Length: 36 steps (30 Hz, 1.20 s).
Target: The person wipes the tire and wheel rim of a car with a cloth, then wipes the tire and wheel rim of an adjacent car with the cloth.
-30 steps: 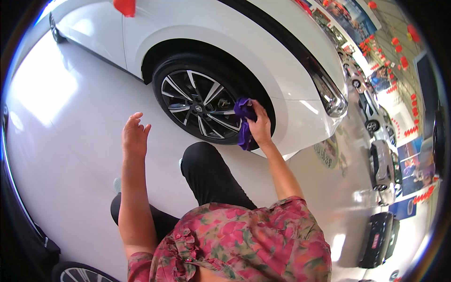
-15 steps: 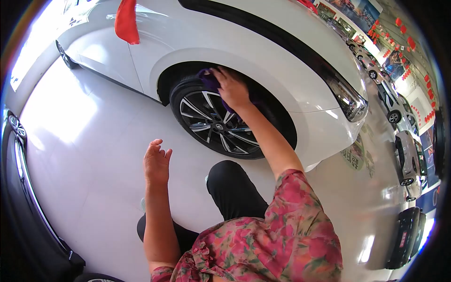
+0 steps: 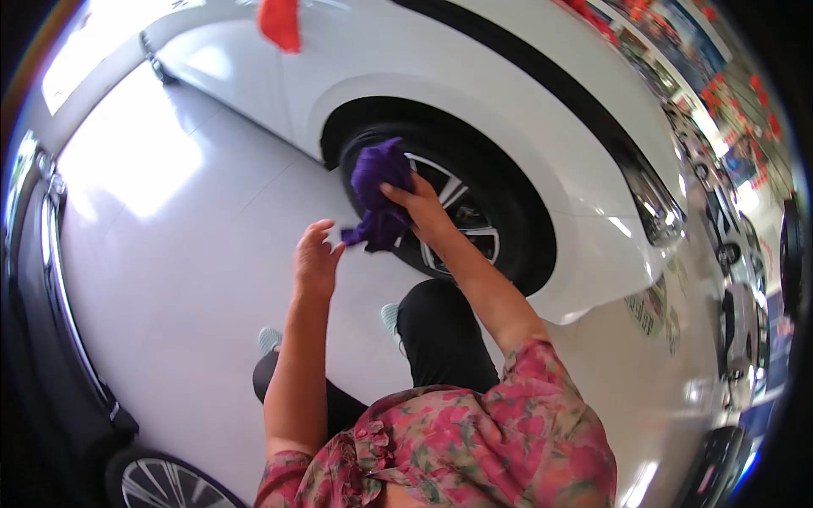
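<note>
Purple cloth (image 3: 378,182) is hanging bunched from the right hand (image 3: 417,206) in the head view, in front of the left part of the wheel (image 3: 481,203) on the white car (image 3: 508,89). The right thumb and fingers are clamping the bunch at its right side, while a ragged tail is trailing down and leftward. Whether the cloth is touching the tyre, one cannot tell.

Just beside that tail, the left hand (image 3: 316,264) is holding its curled fingers and thumb apart, gripping nothing; the thumb tip and the tail are overlapping, and contact is unclear. Good handling is probably asking for the loose tail to be gathered into the palm, since a dangling end could be catching on the spokes or brushing the floor (image 3: 229,254). With the left hand lying so near, folding the bunch into a flatter, thicker pad seems easy. The fingers should be staying behind the fabric, and the right arm clear of the near knee (image 3: 445,326).
</note>
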Tool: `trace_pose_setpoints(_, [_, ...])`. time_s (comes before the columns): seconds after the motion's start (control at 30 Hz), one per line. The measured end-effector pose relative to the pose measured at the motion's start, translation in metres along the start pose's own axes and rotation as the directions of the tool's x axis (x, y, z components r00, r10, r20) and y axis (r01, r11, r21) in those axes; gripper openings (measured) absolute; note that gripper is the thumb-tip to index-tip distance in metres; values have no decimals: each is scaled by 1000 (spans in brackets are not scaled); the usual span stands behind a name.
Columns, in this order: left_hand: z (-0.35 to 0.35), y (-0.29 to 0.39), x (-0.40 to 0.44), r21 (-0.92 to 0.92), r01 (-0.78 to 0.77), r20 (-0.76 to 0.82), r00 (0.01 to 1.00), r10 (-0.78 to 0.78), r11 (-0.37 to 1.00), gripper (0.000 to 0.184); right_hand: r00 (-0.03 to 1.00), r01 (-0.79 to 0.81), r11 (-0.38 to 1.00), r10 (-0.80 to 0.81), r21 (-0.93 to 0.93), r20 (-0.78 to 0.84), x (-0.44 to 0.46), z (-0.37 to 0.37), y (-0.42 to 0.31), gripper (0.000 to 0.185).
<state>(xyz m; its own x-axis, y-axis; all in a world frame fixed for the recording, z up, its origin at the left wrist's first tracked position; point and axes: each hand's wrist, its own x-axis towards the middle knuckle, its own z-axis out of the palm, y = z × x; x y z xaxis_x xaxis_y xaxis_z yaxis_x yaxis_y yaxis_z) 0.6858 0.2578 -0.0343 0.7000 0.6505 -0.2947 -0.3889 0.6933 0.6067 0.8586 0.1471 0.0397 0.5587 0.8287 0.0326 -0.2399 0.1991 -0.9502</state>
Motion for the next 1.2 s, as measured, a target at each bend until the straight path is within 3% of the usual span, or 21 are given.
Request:
trace_pose_setpoints(0.03, [0,0,1,28,-5,-7,1000,5,1000,16,995,-93,981,95,172,-6,-13,10,4,38])
trace_pose_setpoints(0.17, [12,3,-3,156,-29,-76,996,41,987,20,981,-194,922,182,334,69,-34,43,7,39])
trace_pose_setpoints(0.2, [10,5,1,46,22,-74,997,-19,999,24,983,-180,925,160,333,88,-33,48,12,39])
trace_pose_setpoints(0.3, [27,10,-19,-24,43,23,999,-42,999,51,1000,-15,998,17,65,-20,-23,58,41,40])
trace_pose_setpoints(0.37, [17,1,-14,-104,42,63,997,-36,994,60,999,46,988,-48,-147,-9,-25,64,53,42])
trace_pose_setpoints(0.47, [13,9,-15,-75,-5,69,998,10,997,63,936,328,796,-347,-509,60,-22,64,65,47])
trace_pose_setpoints(0.5, [17,15,-15,-99,41,-42,998,-45,994,57,909,372,709,-409,-599,80,-24,66,59,47])
trace_pose_setpoints(0.57, [-8,14,2,-58,-63,53,996,66,996,44,936,288,615,-343,-734,80,-28,67,49,47])
trace_pose_setpoints(0.6, [-3,16,-4,129,-248,-14,968,251,960,36,949,242,560,-305,-792,75,-29,67,48,48])
trace_pose_setpoints(0.63, [2,21,-11,318,-405,-40,898,438,858,28,919,282,510,-388,-812,75,-25,64,66,50])
trace_pose_setpoints(0.7, [12,31,-25,547,-569,51,755,654,614,17,932,326,583,-332,-744,147,-29,57,61,52])
trace_pose_setpoints(0.8, [18,43,-28,634,-564,69,723,688,530,23,935,294,604,-344,-741,90,-30,56,57,49])
trace_pose_setpoints(0.9, [7,48,-23,762,-464,64,749,660,452,24,952,225,731,-306,-644,-14,-34,54,44,42])
trace_pose_setpoints(0.97, [-3,46,-19,848,-370,108,821,560,379,28,915,349,870,-397,-347,-75,-20,47,65,30])
trace_pose_setpoints(1.0, [6,38,-22,825,-428,147,794,590,370,30,967,209,978,-210,-25,-146,-18,42,61,29])
trace_pose_setpoints(1.03, [16,31,-29,893,-421,235,738,632,159,25,990,47,951,-2,307,-144,-17,38,55,28])
trace_pose_setpoints(1.1, [17,34,-34,910,-329,201,882,427,252,18,965,-107,913,191,394,-180,-19,35,47,27])
trace_pose_setpoints(1.17, [-3,28,-22,915,-352,300,920,254,194,17,967,-101,961,156,258,-203,-20,38,48,27])
trace_pose_setpoints(1.2, [-5,23,-22,931,-356,333,920,205,84,17,991,-7,985,30,170,-131,-24,41,47,28])
